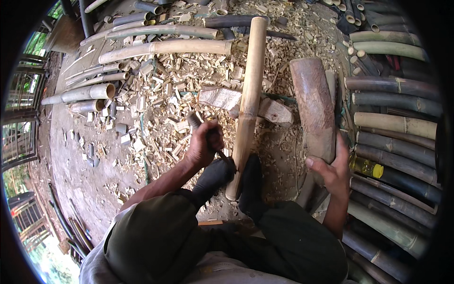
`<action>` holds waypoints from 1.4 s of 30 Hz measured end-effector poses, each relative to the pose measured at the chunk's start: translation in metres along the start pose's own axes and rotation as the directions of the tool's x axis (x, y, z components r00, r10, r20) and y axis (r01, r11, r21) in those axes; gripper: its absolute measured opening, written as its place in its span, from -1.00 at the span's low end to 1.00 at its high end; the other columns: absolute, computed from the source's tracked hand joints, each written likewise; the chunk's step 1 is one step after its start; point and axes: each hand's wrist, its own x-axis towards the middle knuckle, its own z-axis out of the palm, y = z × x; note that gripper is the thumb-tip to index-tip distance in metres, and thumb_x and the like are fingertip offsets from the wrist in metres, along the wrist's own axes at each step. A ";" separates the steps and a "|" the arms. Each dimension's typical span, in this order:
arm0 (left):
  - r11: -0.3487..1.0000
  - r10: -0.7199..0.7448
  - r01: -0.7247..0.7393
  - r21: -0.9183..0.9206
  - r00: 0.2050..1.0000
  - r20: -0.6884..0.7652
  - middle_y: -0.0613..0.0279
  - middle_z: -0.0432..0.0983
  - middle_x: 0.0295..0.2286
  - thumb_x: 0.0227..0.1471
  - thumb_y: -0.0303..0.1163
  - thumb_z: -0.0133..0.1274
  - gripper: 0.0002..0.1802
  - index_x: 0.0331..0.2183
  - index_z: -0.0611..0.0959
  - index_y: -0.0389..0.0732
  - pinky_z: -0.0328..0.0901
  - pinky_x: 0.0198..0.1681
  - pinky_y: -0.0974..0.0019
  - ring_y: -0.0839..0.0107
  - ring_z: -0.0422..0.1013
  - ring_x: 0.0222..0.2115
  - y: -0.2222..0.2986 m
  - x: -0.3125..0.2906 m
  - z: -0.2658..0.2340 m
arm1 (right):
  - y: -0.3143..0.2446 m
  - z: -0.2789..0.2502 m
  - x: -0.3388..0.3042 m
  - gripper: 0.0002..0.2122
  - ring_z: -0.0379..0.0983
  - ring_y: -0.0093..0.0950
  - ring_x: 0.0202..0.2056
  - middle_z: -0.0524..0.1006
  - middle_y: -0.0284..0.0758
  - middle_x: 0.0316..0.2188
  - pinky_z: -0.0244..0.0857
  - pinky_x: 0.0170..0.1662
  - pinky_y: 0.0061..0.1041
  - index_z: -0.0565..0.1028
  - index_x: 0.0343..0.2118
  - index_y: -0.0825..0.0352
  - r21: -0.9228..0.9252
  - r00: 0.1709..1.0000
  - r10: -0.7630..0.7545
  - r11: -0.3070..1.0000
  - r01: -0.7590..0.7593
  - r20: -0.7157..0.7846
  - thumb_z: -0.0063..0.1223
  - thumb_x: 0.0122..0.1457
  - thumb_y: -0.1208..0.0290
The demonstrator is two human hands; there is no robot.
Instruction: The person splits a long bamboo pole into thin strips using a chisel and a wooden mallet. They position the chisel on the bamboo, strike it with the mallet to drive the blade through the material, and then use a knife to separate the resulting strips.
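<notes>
A long pale bamboo pole (250,90) runs away from me, its near end held between my two dark-socked feet (231,177). My left hand (202,142) is shut on the handle of a chopping knife (195,119), whose blade meets the pole's left side near the bottom. My right hand (331,168) grips the lower end of a thick brown wooden log (313,106) standing just right of the pole. My knees in dark green trousers fill the bottom of the view.
Pale wood chips (175,85) cover the dirt floor. Cut bamboo poles (161,47) lie at the back left, and dark green bamboo (397,137) is stacked along the right. A yellow bottle (366,166) lies among it. Flat wood blocks (222,98) lie under the pole.
</notes>
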 end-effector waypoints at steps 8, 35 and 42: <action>0.896 0.122 -0.173 0.410 0.982 0.146 0.42 0.35 -0.64 0.20 -0.08 0.20 -0.59 -0.49 0.57 -0.20 0.12 -0.56 0.41 0.60 0.22 -0.62 -0.007 -0.028 0.038 | -0.033 0.009 0.008 -0.13 0.36 -0.35 0.16 0.41 -0.12 0.13 0.14 0.27 -0.36 0.16 0.31 0.51 0.041 0.994 -0.063 0.997 0.059 0.093 0.32 -0.11 0.39; 0.729 0.056 -0.243 0.639 0.953 0.298 0.46 0.41 -0.62 0.26 -0.23 0.18 -0.67 -0.48 0.61 -0.21 0.21 -0.50 0.41 0.68 0.28 -0.56 -0.032 -0.027 0.067 | -0.057 -0.003 0.040 -0.18 0.53 -0.12 0.06 0.51 0.04 0.09 0.39 0.13 -0.28 0.22 0.32 0.37 -0.393 0.921 -0.187 0.862 0.321 0.341 0.33 -0.04 0.30; 0.731 -0.062 -0.106 0.674 0.974 0.220 0.34 0.47 -0.53 0.22 -0.06 0.19 -0.57 -0.41 0.64 -0.27 0.24 -0.41 0.40 0.58 0.34 -0.47 -0.011 -0.028 0.063 | -0.017 -0.002 0.025 -0.10 0.49 -0.12 0.11 0.50 0.07 0.09 0.35 0.16 -0.26 0.19 0.34 0.37 -0.547 0.933 0.008 0.812 0.204 0.360 0.40 -0.11 0.30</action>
